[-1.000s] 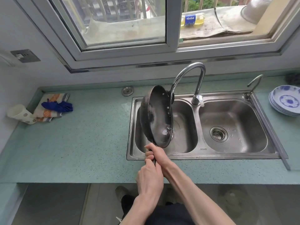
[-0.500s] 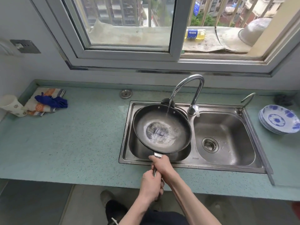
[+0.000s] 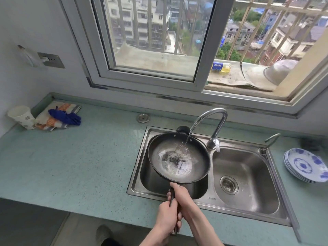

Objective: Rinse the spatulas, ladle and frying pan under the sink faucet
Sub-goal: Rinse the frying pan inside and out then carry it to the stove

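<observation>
A black frying pan (image 3: 179, 157) is held level over the left basin of the steel double sink (image 3: 246, 206). Water runs from the curved chrome faucet (image 3: 215, 119) onto the pan's far inner side and pools in its middle. Both hands grip the pan's dark handle: my right hand (image 3: 181, 194) nearer the pan, my left hand (image 3: 168, 217) behind it toward the handle's end. No spatulas or ladle show in view; the pan hides most of the left basin.
A stack of blue-and-white plates (image 3: 305, 166) sits on the counter right of the sink. A paper cup (image 3: 21, 117) and folded cloths (image 3: 60, 117) lie at the counter's far left. A small second tap (image 3: 270, 139) stands behind the right basin.
The pan went from tipped up on edge over the left basin to lying level under the running water. My view rose toward the window. Both hands kept their grip on the handle.
</observation>
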`<state>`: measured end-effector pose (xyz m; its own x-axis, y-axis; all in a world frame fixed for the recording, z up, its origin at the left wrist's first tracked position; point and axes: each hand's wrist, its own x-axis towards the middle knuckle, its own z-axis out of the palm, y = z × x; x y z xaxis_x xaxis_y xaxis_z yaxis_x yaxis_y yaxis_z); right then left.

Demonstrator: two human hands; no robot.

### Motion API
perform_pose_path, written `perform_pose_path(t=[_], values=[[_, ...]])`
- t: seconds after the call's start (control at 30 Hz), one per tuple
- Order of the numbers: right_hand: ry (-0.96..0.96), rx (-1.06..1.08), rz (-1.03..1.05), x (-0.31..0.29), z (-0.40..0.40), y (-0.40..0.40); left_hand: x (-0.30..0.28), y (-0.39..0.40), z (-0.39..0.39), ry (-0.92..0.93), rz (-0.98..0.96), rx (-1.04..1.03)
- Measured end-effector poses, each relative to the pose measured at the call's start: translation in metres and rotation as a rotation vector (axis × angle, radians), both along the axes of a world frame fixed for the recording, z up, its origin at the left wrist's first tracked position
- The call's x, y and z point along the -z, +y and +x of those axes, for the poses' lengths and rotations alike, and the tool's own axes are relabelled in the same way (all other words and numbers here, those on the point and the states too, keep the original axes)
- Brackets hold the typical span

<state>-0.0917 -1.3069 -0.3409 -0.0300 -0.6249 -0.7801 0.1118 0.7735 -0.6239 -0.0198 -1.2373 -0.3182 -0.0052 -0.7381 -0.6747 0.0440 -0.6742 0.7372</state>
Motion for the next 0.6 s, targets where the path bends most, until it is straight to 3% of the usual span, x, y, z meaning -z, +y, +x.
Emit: perform_pose_path(t=[0.13,0.23,0.47,0.6], values=[[-0.359,0.214,0.128,0.008,-0.001,0.007,0.003,0.002,0.003,0.090,0.050,-0.045],[-0.451,0.243,0.142,0.006,-0.001,0.007,0.001,0.000,0.002,0.092,0.081,-0.057],[-0.071,0.111,-0.003,0.010,-0.003,0.001,-0.006,-0.005,-0.001,0.145,0.150,-0.079],[-0.043,0.119,-0.039,0.008,-0.006,-0.001,-0.009,-0.008,-0.002,0.150,0.137,-0.078]])
